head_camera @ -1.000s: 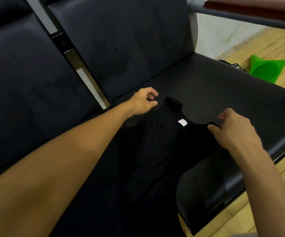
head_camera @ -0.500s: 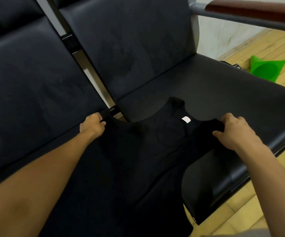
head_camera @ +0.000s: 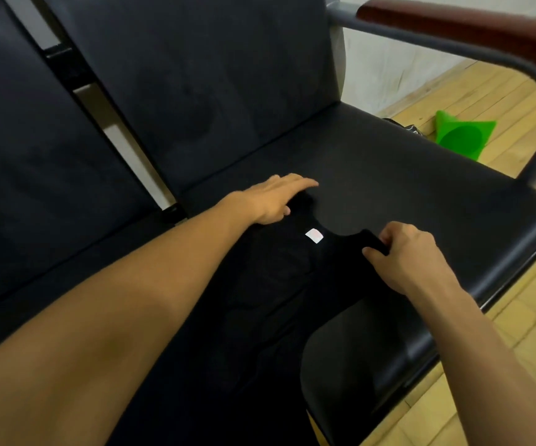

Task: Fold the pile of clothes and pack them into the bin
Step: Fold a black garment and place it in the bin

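Note:
A black sleeveless top lies spread on the black seat, neckline away from me, with a small white label at the collar. My left hand rests flat with straight fingers on the top's left shoulder strap. My right hand pinches the right shoulder strap between thumb and curled fingers. The garment's lower part hangs over the seat's front edge, hard to tell from the dark upholstery. No bin is in view.
The bench has dark backrests and a second seat to the left. A grey armrest with a wooden pad curves over the right side. On the wooden floor lies a green cone beyond the seat.
My left hand has moved from the garment's left side edge back up to the left shoulder strap and flattened out. My right hand has kept its pinch on the right strap.

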Tool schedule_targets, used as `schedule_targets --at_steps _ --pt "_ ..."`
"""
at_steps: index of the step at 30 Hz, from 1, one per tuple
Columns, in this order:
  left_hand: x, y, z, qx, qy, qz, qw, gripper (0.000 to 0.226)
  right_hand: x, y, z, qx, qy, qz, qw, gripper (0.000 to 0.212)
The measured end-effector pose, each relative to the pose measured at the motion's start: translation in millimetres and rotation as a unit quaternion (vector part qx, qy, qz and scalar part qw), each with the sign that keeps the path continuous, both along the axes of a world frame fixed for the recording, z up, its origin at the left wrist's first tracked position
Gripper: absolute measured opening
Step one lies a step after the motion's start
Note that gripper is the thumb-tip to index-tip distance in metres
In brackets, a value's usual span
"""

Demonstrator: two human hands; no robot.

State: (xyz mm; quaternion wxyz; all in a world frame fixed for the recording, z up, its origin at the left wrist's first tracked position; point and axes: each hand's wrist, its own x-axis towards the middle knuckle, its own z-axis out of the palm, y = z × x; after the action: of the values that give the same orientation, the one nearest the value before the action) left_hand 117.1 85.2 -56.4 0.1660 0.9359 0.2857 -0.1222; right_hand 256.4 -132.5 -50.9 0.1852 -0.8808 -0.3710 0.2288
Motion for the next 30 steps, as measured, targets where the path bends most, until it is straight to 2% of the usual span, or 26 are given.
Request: schedule_targets --at_steps 2,5,7,10,13,15,16,18,20,21,23,25,27,28,30 --pt "12.1 4.8 12.1 0.088 0.063 -0.067 0.992 0.062 1.0 -1.2 1.1 0.006 -0.003 0.002 1.000 0.023" --pt "8.8 11.2 32.5 0.200 0.131 -0.149 0.960 0.035 0.2 0.3 8.9 0.029 0.028 0.003 0.999 0.023" --pt "-8.9 14.9 48.3 0.242 0.137 -0.167 0.946 0.031 -1.8 1.2 20.7 0.046 0.066 0.022 0.996 0.023" --pt "-63.5 13.3 74.3 0.287 0.144 -0.211 0.923 0.028 -23.7 4.8 44.2 0.085 0.177 0.124 0.973 0.033" --pt "-135.6 -0.5 95.4 0.338 0.118 -0.294 0.886 0.032 -73.0 7.3 64.0 0.114 0.317 0.273 0.901 0.041" --pt "-185.7 -14.3 107.7 0.345 0.111 -0.305 0.881 0.036 -115.8 5.3 70.2 0.099 0.360 0.378 0.847 0.039" --pt "-210.8 -24.8 115.4 0.345 0.134 -0.291 0.882 0.037 -139.4 2.6 73.2 0.087 0.389 0.415 0.818 0.037" --pt "-245.4 -47.8 122.6 0.310 0.244 -0.250 0.884 0.042 -175.5 -5.3 75.3 0.033 0.448 0.457 0.768 0.030" --pt "-273.9 -71.8 121.0 0.201 0.395 -0.185 0.877 0.049 -197.2 -13.3 75.2 -0.054 0.447 0.505 0.737 0.025" --pt "-285.2 -81.5 120.3 0.148 0.453 -0.145 0.867 0.051 -200.6 -15.3 73.6 -0.091 0.426 0.519 0.735 0.034" --pt "-291.7 -90.0 116.6 0.093 0.473 -0.093 0.871 0.045 -193.3 -14.8 65.6 -0.126 0.355 0.507 0.775 0.045" --pt "-287.0 -86.3 109.9 0.105 0.368 -0.076 0.921 0.022 -178.9 -9.9 54.5 -0.135 0.216 0.469 0.846 0.045" --pt "-263.7 -76.8 95.1 0.124 0.231 -0.071 0.962 0.015 -166.9 -6.1 41.6 -0.150 0.095 0.417 0.891 0.039" --pt "-246.2 -72.7 86.3 0.127 0.180 -0.072 0.973 0.019 -164.1 -5.2 37.0 -0.164 0.077 0.387 0.904 0.037" --pt "-208.5 -64.8 66.0 0.119 0.138 -0.096 0.979 0.028 -163.3 -2.1 30.6 -0.192 0.108 0.348 0.911 0.036"
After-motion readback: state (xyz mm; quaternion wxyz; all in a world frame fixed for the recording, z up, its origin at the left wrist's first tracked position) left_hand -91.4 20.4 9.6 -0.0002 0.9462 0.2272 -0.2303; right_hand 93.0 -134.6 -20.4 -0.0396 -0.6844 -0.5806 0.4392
